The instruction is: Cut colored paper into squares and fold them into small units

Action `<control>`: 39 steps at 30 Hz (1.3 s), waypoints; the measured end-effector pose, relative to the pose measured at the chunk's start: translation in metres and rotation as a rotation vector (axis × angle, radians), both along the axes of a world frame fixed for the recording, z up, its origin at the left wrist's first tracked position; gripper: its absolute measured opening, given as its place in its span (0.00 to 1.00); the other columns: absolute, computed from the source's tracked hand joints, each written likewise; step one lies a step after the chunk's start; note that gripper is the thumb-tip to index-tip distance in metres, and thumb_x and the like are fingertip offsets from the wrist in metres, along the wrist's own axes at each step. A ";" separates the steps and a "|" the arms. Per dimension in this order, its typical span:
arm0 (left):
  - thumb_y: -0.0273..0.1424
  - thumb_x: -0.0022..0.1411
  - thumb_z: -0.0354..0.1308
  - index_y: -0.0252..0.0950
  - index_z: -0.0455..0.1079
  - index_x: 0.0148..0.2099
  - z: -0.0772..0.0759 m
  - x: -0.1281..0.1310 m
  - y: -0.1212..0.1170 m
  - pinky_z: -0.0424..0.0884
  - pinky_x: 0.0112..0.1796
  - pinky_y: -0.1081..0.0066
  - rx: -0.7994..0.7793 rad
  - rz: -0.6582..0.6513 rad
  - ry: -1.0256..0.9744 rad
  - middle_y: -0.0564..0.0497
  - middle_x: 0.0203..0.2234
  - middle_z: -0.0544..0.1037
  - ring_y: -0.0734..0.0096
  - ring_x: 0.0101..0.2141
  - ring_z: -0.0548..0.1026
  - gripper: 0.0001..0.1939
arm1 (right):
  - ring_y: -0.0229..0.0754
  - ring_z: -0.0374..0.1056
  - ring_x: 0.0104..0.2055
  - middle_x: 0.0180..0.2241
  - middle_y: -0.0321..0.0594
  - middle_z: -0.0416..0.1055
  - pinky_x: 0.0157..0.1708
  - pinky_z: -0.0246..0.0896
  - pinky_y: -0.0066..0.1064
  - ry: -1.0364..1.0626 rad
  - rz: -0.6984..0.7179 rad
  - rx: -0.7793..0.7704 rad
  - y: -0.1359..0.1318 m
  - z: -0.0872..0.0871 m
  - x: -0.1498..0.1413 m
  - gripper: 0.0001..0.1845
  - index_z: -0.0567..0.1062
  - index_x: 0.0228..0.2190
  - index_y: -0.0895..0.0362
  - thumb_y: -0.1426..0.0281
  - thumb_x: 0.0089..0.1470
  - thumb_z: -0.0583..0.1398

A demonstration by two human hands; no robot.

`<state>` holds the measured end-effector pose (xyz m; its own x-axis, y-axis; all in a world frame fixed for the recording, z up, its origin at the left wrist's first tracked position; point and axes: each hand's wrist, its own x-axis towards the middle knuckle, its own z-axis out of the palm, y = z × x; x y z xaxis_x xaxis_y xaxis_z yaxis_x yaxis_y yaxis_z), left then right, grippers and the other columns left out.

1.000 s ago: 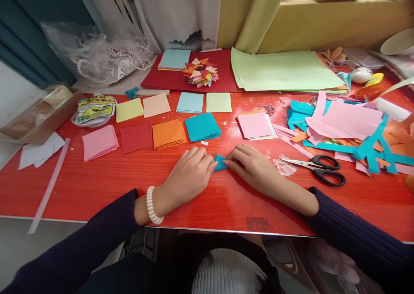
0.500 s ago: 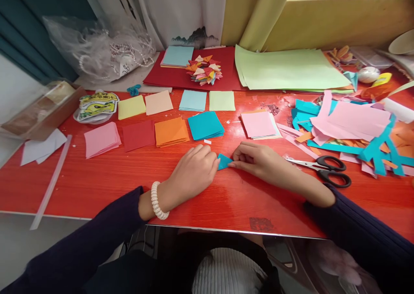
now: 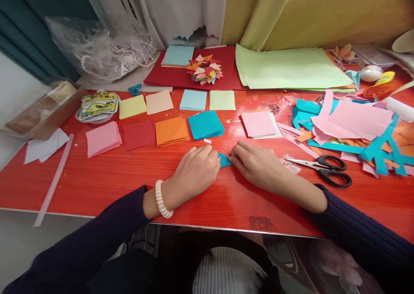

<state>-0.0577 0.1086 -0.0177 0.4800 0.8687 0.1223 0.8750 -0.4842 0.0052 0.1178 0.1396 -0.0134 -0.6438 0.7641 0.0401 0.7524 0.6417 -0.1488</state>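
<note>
A small folded piece of blue paper [image 3: 225,160] lies on the red table [image 3: 207,199] between my two hands. My left hand [image 3: 198,170], with a cream coil band on its wrist, is closed on the paper's left end. At the right end, the fingers of my right hand [image 3: 254,164] pinch it. Both hands hide part of the paper. Just beyond them sits a stack of blue paper squares [image 3: 206,125], with a stack of orange squares [image 3: 172,131] to its left. A stack of pink squares [image 3: 258,124] lies beyond my right hand.
Black-handled scissors [image 3: 331,169] lie right of my right hand, near a heap of paper scraps [image 3: 352,121]. More coloured squares line the left. At the back are a folded paper ring [image 3: 205,70], pale green sheets [image 3: 291,67] and a plastic bag of beads [image 3: 110,52].
My right hand's fingers have closed in and shifted slightly left over the blue paper's right end. Less of the paper shows now. My left hand has barely moved.
</note>
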 end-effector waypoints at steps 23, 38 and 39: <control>0.28 0.65 0.42 0.34 0.61 0.27 -0.002 -0.003 0.001 0.54 0.21 0.69 0.108 -0.045 0.052 0.50 0.23 0.66 0.70 0.22 0.66 0.14 | 0.46 0.64 0.53 0.48 0.50 0.70 0.52 0.63 0.42 0.277 0.437 0.274 -0.024 -0.013 0.028 0.16 0.71 0.46 0.64 0.79 0.56 0.53; 0.28 0.64 0.43 0.34 0.62 0.27 0.000 -0.002 0.001 0.49 0.19 0.68 0.051 -0.012 0.046 0.49 0.23 0.67 0.69 0.22 0.67 0.14 | 0.49 0.63 0.53 0.50 0.51 0.68 0.51 0.63 0.42 0.255 0.308 0.205 -0.026 -0.017 0.029 0.17 0.69 0.48 0.65 0.76 0.57 0.53; 0.28 0.64 0.43 0.34 0.62 0.27 0.000 -0.002 0.001 0.48 0.19 0.68 0.042 -0.008 0.049 0.49 0.23 0.67 0.69 0.22 0.67 0.14 | 0.49 0.64 0.52 0.49 0.52 0.69 0.51 0.63 0.43 0.280 0.258 0.205 -0.026 -0.017 0.029 0.17 0.69 0.48 0.64 0.76 0.57 0.53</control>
